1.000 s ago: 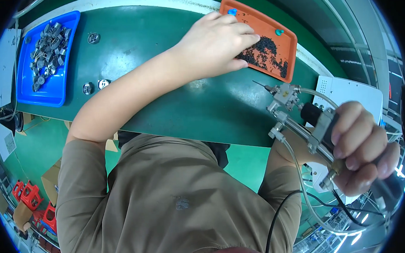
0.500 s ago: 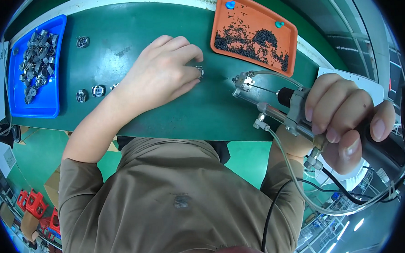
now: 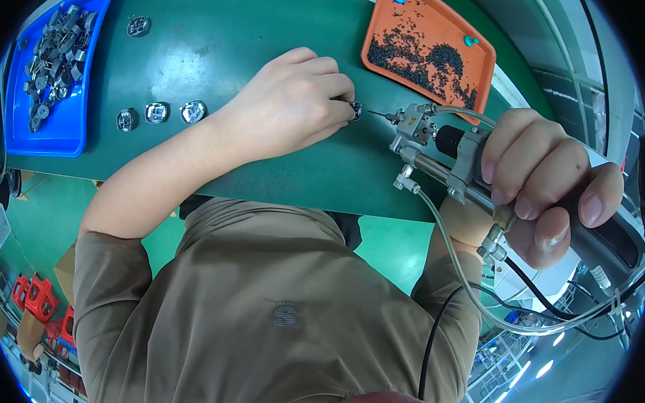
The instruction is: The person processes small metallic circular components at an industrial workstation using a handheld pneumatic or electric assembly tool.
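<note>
My left hand (image 3: 304,104) is closed over the green table. Its fingertips pinch a small round metal part (image 3: 356,111), mostly hidden behind the fingers. My right hand (image 3: 551,182) wraps round the black grip of a powered screwdriver (image 3: 448,169) with a metal barrel and hoses. The tool's thin bit points left and ends just short of the pinched part, with a small gap between them. Near my left forearm lie three similar round metal parts (image 3: 193,112) in a row, with another single round part (image 3: 138,26) farther back.
A blue tray (image 3: 78,134) piled with grey round parts stands at the left. An orange tray (image 3: 468,62) at the back right holds tiny black pieces, apparently screws, and two small blue-green pieces. A clear hose (image 3: 452,246) and black cable (image 3: 531,282) hang below the tool. Red stools (image 3: 39,300) stand lower left.
The view has shifted slightly. My left hand has moved right with the small part, and it and the screwdriver are closer together. The bit now sticks out from the tool's front block.
</note>
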The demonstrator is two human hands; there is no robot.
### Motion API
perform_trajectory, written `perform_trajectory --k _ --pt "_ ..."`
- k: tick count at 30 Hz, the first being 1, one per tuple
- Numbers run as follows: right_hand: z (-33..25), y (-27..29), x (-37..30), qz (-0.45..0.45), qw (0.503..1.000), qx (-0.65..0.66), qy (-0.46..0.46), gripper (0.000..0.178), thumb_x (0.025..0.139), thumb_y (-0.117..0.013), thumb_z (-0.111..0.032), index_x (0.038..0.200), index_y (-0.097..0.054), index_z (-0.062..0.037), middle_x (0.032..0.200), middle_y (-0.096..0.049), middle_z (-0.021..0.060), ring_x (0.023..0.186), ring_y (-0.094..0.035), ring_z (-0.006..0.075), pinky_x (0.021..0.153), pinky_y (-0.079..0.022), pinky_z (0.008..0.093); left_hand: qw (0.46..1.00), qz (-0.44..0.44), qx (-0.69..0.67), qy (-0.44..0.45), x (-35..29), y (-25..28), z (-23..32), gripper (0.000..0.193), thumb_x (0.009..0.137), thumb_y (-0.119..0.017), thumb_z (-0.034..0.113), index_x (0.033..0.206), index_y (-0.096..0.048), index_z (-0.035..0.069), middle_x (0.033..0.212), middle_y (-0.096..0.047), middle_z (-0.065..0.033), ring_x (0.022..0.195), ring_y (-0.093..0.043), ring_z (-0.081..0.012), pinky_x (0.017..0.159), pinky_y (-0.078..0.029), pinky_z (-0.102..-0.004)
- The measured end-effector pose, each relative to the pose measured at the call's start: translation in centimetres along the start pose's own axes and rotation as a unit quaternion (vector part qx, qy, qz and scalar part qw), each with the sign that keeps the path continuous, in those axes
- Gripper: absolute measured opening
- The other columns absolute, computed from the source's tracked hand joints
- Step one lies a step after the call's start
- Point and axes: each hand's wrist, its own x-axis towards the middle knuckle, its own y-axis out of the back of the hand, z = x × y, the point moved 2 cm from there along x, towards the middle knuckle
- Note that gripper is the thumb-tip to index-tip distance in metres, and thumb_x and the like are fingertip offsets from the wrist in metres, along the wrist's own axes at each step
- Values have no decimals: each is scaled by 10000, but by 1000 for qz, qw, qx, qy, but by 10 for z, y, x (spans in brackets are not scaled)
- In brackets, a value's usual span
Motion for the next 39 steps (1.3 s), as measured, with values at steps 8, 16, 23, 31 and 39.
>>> perform_trajectory --k 8,16,23,31,39 --pt "11 -8 -2 2 1000 9 14 259 1027 -630 -208 1253 -504 -204 808 -574 -17 621 -582 119 608 -462 310 1000 2 0 5 1 -1 1 152 772 -801 140 908 -778 79 1029 -719 -7 964 -640 -198 853 -499 -358" --pt "15 -12 -3 5 1000 6 23 240 1049 -611 -252 1256 -495 -219 809 -566 -27 625 -580 108 606 -463 310 1000 -1 5 12 -1 0 1 159 771 -807 146 910 -781 74 1039 -727 5 961 -639 -187 860 -500 -352" --pt "13 -10 -3 -2 1000 3 18 242 1048 -616 -262 1251 -491 -223 813 -566 -28 630 -579 108 610 -464 304 1000 -8 10 15 0 -1 2 160 772 -804 141 916 -781 76 1045 -726 6 969 -636 -186 877 -495 -355" --pt "12 -11 -2 -12 1000 -13 1 231 1046 -622 -251 1256 -529 -229 798 -561 -28 642 -579 109 624 -458 306 1000 1 9 18 -2 -2 1 160 775 -799 147 919 -780 79 1040 -720 9 980 -636 -184 882 -494 -358" --pt "19 -14 -2 -1 999 24 41 232 1038 -635 -247 1253 -550 -226 794 -563 -29 643 -578 108 623 -446 299 1000 -10 13 19 -2 -2 2 156 776 -794 144 915 -771 77 1040 -714 10 977 -631 -187 877 -491 -359"
